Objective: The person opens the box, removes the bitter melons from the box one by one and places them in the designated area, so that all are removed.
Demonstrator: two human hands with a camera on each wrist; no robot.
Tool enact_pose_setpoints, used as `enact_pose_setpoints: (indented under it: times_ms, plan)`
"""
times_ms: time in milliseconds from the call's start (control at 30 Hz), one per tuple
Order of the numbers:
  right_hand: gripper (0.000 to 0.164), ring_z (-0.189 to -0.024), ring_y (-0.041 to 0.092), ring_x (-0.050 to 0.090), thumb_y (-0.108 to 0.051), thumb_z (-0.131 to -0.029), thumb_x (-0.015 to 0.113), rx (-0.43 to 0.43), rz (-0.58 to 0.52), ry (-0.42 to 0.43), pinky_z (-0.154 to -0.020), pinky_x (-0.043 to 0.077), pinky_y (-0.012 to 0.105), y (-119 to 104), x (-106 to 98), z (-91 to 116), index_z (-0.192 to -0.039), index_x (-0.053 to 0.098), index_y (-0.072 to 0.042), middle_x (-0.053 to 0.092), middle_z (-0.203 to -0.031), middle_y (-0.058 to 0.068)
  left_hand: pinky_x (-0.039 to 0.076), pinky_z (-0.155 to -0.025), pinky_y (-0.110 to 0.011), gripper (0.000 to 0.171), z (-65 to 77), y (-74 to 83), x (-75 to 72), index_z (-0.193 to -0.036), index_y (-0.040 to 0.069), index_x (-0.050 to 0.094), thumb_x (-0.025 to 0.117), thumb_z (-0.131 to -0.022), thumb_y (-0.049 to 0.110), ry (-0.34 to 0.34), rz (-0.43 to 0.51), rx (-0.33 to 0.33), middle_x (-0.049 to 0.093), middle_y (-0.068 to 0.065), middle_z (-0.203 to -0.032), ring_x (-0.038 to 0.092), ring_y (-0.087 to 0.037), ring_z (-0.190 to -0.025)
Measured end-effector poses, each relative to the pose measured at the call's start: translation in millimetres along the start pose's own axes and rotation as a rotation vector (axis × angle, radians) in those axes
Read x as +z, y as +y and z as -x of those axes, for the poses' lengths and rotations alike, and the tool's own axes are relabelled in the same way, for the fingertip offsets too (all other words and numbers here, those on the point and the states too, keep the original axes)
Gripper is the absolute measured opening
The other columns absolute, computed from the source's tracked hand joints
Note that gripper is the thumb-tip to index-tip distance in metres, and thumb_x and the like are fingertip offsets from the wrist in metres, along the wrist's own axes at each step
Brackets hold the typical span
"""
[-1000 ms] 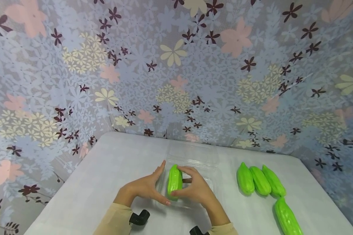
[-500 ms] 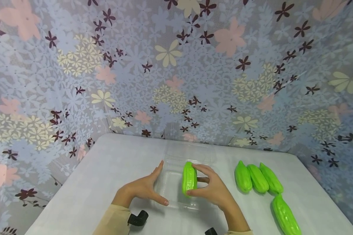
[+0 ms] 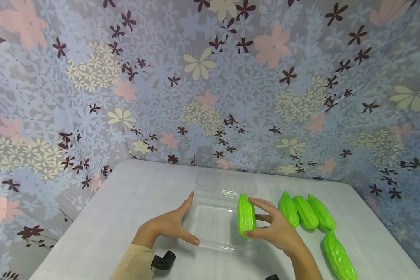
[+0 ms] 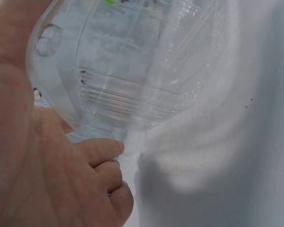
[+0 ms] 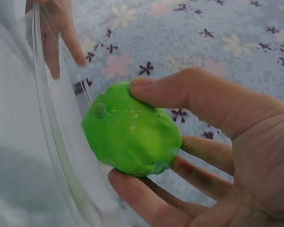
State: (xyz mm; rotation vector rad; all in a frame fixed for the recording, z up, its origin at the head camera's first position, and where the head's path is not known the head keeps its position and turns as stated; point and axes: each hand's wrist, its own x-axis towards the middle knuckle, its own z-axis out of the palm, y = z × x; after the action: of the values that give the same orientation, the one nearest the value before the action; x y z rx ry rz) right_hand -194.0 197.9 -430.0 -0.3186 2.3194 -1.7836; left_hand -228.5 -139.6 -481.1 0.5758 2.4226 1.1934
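Note:
A clear plastic container (image 3: pixel 215 245) with its lid folded back stands on the table. My left hand (image 3: pixel 170 223) spans its left end, thumb at the near corner and index finger at the far one. In the left wrist view, my palm and several curled fingers lie along the container's clear wall (image 4: pixel 118 101). My right hand (image 3: pixel 274 227) holds a bright green, ridged toy vegetable (image 3: pixel 246 217) upright over the container's right side. In the right wrist view, thumb and fingers pinch the blunt green end (image 5: pixel 132 135) beside the container's rim (image 5: pixel 49 127).
Three similar green toy vegetables (image 3: pixel 306 213) lie side by side to the right, partly behind my right hand. A fourth green toy vegetable (image 3: pixel 338 256) lies nearer the front. The white-covered table (image 3: pixel 143 179) meets a flower-patterned cloth (image 3: pixel 161 97) at the back.
My right hand has carried the green toy vegetable rightward, from the container's left part to its right side. My left hand keeps its place at the container's left end.

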Motion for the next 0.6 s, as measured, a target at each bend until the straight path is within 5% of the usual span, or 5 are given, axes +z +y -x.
enact_pose_setpoints:
  times_ms: [600]
  plan:
    - [0.095,-0.128,0.056,0.044,-0.011,-0.075,0.09,0.13,0.137,0.034,-0.087,0.055,0.055,20.7,-66.2,40.2,-0.156,0.039,-0.012,0.023,-0.161,0.023,0.013,-0.119,-0.058,0.144,2.6,4.2,0.7,-0.162,0.024,-0.01,0.094,-0.066,0.047,0.005,0.004,-0.024,-0.004,-0.015,-0.167,0.005,-0.036,-0.152]
